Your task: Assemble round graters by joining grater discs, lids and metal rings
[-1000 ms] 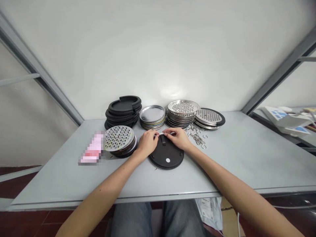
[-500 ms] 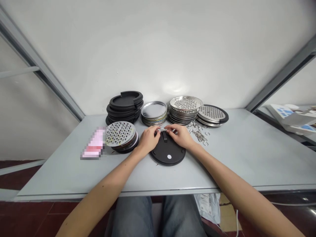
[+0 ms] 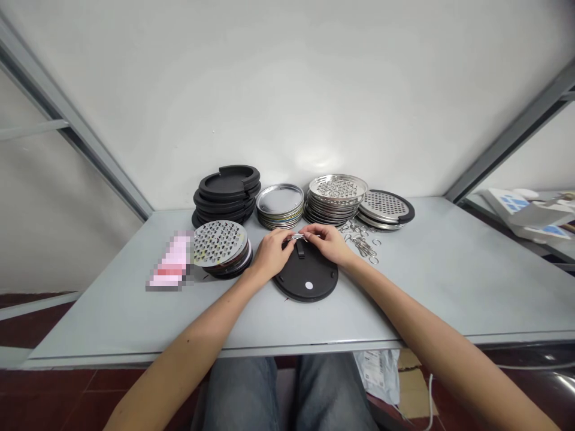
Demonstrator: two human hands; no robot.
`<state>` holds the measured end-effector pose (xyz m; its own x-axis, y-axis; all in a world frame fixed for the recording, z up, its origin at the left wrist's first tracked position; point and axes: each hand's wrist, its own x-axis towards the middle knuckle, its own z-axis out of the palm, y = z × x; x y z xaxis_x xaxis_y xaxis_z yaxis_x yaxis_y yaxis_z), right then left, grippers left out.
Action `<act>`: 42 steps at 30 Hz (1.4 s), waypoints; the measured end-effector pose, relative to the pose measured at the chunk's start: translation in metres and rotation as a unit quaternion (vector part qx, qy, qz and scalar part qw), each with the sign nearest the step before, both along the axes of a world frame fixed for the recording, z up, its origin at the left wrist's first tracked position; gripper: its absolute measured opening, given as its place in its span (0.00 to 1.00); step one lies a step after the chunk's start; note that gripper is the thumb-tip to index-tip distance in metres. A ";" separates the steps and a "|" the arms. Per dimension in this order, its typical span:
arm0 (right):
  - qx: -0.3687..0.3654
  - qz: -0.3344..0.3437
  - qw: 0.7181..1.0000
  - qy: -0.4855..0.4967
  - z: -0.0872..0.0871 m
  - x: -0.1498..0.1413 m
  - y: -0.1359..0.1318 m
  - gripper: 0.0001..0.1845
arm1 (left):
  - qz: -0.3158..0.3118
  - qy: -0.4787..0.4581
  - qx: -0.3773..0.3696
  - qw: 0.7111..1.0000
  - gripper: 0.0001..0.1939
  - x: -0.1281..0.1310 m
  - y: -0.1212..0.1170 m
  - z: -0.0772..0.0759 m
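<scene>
Between both hands, at the far edge of a round black disc, is a small shiny metal clip [image 3: 297, 237]. My left hand [image 3: 274, 252] pinches its left side, and my right hand [image 3: 330, 244] pinches the right; the fingertips partly cover it. The black disc [image 3: 309, 272] lies on the table below my hands, with a strap or tab [image 3: 300, 249] near its far edge and a white round sticker [image 3: 309, 286] near the front. Whether the clip is joined to the tab is too small to tell.
Behind stand stacks of black round holders [image 3: 224, 197], plain metal discs [image 3: 281, 200] and rimmed grater plates [image 3: 336, 191]. Left is a stack topped by a grater disc [image 3: 220, 243]. Loose metal rings and clips [image 3: 362, 242] lie right, before a black-rimmed grater [image 3: 386, 206].
The view has tilted and shifted slightly. My fingers have turned the metal clip a little, and both hands have stayed at the disc's far edge.
</scene>
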<state>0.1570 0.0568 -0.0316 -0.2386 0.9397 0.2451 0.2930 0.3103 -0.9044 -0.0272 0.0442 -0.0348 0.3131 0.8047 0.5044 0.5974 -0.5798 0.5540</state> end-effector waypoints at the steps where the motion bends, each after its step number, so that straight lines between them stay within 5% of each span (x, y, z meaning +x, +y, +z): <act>1: 0.001 0.001 1.000 0.001 0.000 0.000 0.000 0.14 | -0.001 0.001 0.001 1.000 0.10 0.000 0.000 0.000; 14: 0.028 0.000 0.998 -0.055 0.003 -0.004 -0.006 0.16 | 0.001 0.027 0.020 0.999 0.10 -0.001 0.000 0.000; 29: 0.173 -0.023 0.968 -0.181 0.004 -0.004 -0.014 0.14 | 0.010 0.023 0.043 0.999 0.09 0.001 -0.005 0.004; 38: 0.148 -0.058 0.980 -0.117 0.000 0.002 -0.006 0.23 | 0.014 0.008 0.043 0.999 0.11 0.000 -0.006 0.003; 42: 0.145 -0.027 0.983 -0.111 0.004 0.001 -0.008 0.15 | 0.005 0.007 0.054 0.998 0.11 -0.001 -0.006 0.002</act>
